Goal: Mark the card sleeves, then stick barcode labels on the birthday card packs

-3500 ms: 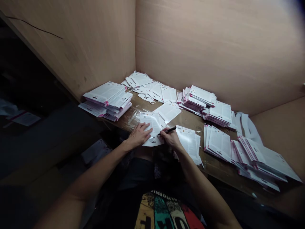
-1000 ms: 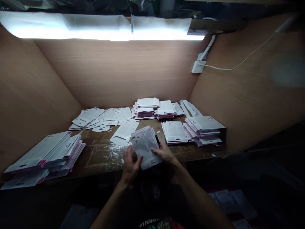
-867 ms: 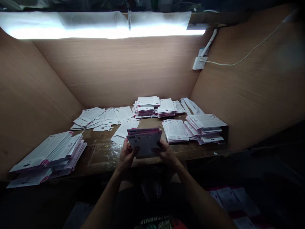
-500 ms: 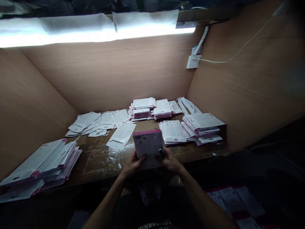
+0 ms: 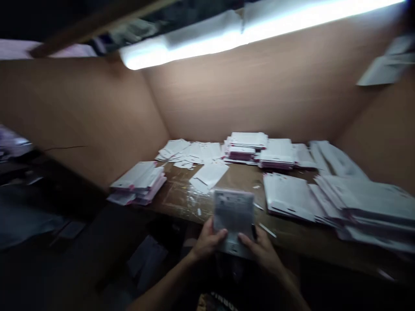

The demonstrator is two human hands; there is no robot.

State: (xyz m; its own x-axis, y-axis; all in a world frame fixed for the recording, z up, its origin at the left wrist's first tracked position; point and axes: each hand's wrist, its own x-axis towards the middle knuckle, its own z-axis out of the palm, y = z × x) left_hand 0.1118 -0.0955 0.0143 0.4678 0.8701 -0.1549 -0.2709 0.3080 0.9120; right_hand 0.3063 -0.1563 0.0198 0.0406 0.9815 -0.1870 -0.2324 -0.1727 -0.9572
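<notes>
Both hands hold a stack of flat white cardboard packets (image 5: pixel 234 216) in front of my body, just off the table's near edge. My left hand (image 5: pixel 209 239) grips its left side, thumb on the front face. On the right side my right hand (image 5: pixel 261 246) clasps the stack, its thumb also on the front. A small dark object (image 5: pixel 254 232) shows by the right fingers; its kind is too blurred to tell. Beyond the stack a single white packet (image 5: pixel 210 175) lies on the brown table (image 5: pixel 175 194).
Piled packets (image 5: pixel 139 181) stand at the table's left, with loose packets (image 5: pixel 186 151) spread behind. More stacks (image 5: pixel 248 144) are at the back and a large pile (image 5: pixel 372 203) at the right. Wooden panels (image 5: pixel 246 95) enclose the table under a bright tube light (image 5: pixel 194 47).
My view has swung left and tilted, so the table's contents appear farther right. The stack stays between both hands, its front face now blurred and its pink top edges less visible.
</notes>
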